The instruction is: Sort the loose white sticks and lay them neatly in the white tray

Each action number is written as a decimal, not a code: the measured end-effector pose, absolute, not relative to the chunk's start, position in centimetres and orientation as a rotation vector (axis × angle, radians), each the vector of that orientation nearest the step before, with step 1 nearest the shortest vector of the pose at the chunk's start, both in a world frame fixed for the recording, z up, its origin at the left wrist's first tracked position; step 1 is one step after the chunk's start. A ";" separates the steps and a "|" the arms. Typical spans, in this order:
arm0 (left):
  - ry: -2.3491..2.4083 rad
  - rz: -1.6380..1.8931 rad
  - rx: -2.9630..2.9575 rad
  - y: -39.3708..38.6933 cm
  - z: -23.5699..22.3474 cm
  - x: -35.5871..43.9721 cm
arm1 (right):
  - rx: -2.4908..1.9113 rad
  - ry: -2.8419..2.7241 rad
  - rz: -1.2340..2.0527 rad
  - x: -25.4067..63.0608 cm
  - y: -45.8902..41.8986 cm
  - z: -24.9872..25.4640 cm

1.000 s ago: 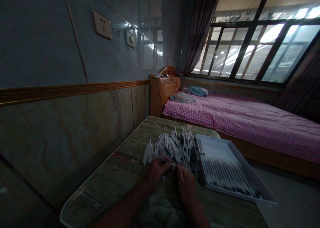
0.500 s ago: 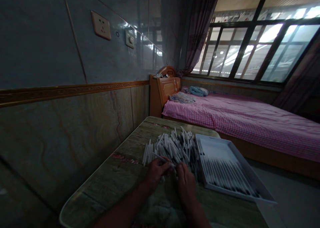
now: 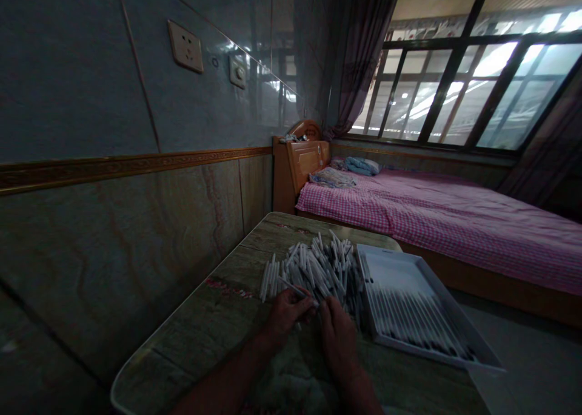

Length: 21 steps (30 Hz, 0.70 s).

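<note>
Pinching a thin white stick (image 3: 295, 289), the left hand (image 3: 286, 318) has its grip closed, the forearm angling in from the lower left. The right hand (image 3: 339, 333) sits just beside it, fingers curled down near the stick's tip; in this dim view, it is hard to tell whether that grip holds anything. Both hands hover over the worktop (image 3: 291, 227). Just ahead lies a loose heap of white sticks (image 3: 318, 269), partly hidden by the fingers, just beside a white tray (image 3: 394, 272) of neatly aligned sticks. Beyond stands a pink checked bed (image 3: 454, 221).
</note>
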State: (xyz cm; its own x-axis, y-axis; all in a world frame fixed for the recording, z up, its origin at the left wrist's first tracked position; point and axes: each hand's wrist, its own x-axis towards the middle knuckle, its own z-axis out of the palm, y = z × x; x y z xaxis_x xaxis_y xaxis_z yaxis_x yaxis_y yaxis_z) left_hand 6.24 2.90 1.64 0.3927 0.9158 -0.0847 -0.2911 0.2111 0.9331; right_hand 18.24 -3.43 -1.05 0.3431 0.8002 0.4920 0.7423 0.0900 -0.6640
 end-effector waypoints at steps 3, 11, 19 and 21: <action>0.738 0.943 1.029 2.9 1.6 6.3 | -1.683 -1.500 -0.078 18.6 -3.2 -1.8; 0.748 0.953 1.033 3.0 1.8 6.1 | -1.762 -1.504 -0.017 18.3 -3.5 -1.1; 0.753 0.910 1.095 2.9 1.9 6.1 | -1.636 -1.617 -0.170 18.9 -3.2 -2.1; 0.758 0.913 1.095 2.9 2.0 6.2 | -1.674 -1.584 -0.061 18.8 -3.2 -2.0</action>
State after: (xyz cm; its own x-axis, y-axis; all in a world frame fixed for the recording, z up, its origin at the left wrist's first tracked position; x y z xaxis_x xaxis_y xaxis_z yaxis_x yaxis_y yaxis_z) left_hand 6.16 2.88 1.99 0.4359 0.8974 -0.0684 -0.2326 0.1858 0.9547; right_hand 18.81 -3.25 -1.97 0.2105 0.8135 0.5422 0.8530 0.1181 -0.5084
